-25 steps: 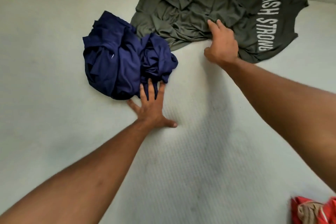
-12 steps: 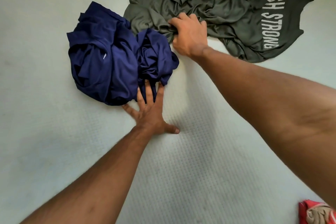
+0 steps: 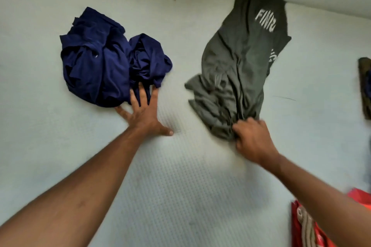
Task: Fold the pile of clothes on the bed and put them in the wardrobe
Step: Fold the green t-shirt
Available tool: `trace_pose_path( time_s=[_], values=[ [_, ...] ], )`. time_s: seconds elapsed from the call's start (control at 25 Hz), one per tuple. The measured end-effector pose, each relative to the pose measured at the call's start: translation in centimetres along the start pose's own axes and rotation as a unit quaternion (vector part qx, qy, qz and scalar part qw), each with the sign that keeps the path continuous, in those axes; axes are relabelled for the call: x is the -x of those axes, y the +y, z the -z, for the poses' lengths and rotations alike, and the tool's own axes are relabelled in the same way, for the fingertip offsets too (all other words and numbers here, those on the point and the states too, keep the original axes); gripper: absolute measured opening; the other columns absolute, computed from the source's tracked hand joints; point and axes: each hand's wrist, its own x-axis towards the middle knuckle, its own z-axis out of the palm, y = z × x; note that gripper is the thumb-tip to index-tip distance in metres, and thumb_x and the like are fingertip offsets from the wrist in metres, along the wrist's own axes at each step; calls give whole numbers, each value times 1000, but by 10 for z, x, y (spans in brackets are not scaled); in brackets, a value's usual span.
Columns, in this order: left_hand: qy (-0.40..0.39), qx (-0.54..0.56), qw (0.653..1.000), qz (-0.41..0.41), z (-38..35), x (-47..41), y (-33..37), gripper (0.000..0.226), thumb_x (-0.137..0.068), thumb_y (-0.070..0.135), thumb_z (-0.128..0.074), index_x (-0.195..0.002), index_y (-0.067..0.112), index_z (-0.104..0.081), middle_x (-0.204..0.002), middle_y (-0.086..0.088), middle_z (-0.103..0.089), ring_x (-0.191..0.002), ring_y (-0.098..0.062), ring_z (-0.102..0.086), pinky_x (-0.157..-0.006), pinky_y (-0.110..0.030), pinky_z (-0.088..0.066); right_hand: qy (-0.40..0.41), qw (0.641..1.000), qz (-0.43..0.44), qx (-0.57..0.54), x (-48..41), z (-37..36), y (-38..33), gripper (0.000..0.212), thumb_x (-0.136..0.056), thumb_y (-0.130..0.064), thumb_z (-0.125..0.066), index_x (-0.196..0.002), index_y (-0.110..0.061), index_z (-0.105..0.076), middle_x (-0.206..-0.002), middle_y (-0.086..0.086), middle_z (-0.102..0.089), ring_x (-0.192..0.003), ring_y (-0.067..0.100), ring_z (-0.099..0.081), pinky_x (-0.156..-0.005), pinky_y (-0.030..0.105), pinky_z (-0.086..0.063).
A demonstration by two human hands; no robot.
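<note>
A crumpled navy blue garment [image 3: 100,62] lies in a heap on the white mattress [image 3: 180,186]. My left hand [image 3: 143,114] rests flat on the mattress with spread fingers, fingertips touching the heap's near edge. An olive green T-shirt [image 3: 236,70] with white lettering stretches from the far edge toward me, blurred by motion. My right hand [image 3: 253,138] grips its bunched near end.
A red garment with a beige strap [image 3: 307,224] lies at the lower right, partly behind my right forearm. A dark object [image 3: 365,86] shows at the right edge. The mattress meets a pale wall along the top.
My right hand has pulled the olive T-shirt away from the navy heap, toward me and to the right. The shirt now lies lengthwise. My left hand stays by the navy heap.
</note>
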Motion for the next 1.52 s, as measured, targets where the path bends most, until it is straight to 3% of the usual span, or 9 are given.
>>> trace_pose_path(
  time_s=[0.2,0.36,0.48,0.64,1.04,1.16,1.28,1.4,1.52],
  values=[
    [183,80,959,-203,-31,48,21,109,-77,34,-80,-160,34,-8,-168,-7,0,-154,-30,-4,-116,-60,-28,-66,996,-1,-56,61,0,6,43,-64,-36,-59,-107,-30,-64,-99,-6,-59,-96,24,-58,-77,36,-37],
    [113,21,930,-349,-41,65,77,90,-80,35,-72,-157,36,-26,-165,-3,-21,-153,-26,-16,-112,-51,-34,-60,991,-14,-118,25,7,-28,71,-77,-65,-47,-136,-25,-57,-118,3,-62,-108,28,-58,-85,43,-50],
    [95,-54,947,-302,-42,45,106,76,-74,36,-76,-145,36,-48,-151,-1,-40,-141,-29,-33,-105,-49,-42,-15,981,-67,-184,13,-5,-54,45,-85,-35,-63,-126,-17,-59,-114,9,-61,-102,33,-59,-83,48,-51],
    [58,48,967,-245,-27,30,106,26,-71,12,-74,-87,31,-66,-94,2,-61,-93,-26,-61,-79,-36,-51,134,947,-145,-253,45,-18,-69,24,-69,-8,-60,-87,-22,-65,-85,-3,-62,-76,25,-56,-65,39,-42],
    [81,63,992,-76,-42,84,-42,24,-81,7,-63,-68,28,-60,-82,-1,-58,-71,-21,-57,-65,-32,-40,200,915,-238,-256,159,-35,-39,21,-68,-7,-49,-66,-26,-58,-69,-9,-57,-67,21,-51,-60,34,-38],
    [96,128,987,-34,-52,97,-71,17,-71,12,-60,-66,28,-60,-80,-4,-61,-75,-31,-60,-62,-32,-43,181,806,-285,-487,137,-33,-36,27,-71,-5,-64,-82,-29,-67,-93,-8,-61,-89,19,-58,-74,31,-47],
    [163,102,981,-40,-64,114,-58,33,-69,13,-71,-100,25,-68,-120,-5,-53,-111,-32,-50,-91,-45,-46,172,690,-428,-557,116,-35,-58,43,-80,-24,-76,-121,-28,-64,-124,-5,-50,-116,20,-53,-100,32,-45],
    [151,120,978,-82,-68,119,-28,57,-72,25,-75,-127,27,-59,-148,-6,-39,-136,-31,-36,-106,-53,-36,115,704,-534,-454,106,-35,-82,66,-80,-32,-83,-137,-24,-52,-138,5,-43,-123,28,-51,-106,38,-43],
    [132,70,984,-94,-69,103,-6,65,-80,37,-73,-140,32,-50,-153,-6,-33,-139,-30,-32,-108,-53,-36,117,785,-417,-442,106,-41,-105,44,-80,-15,-75,-122,-22,-62,-121,4,-52,-108,26,-57,-91,34,-49]
  ],
)
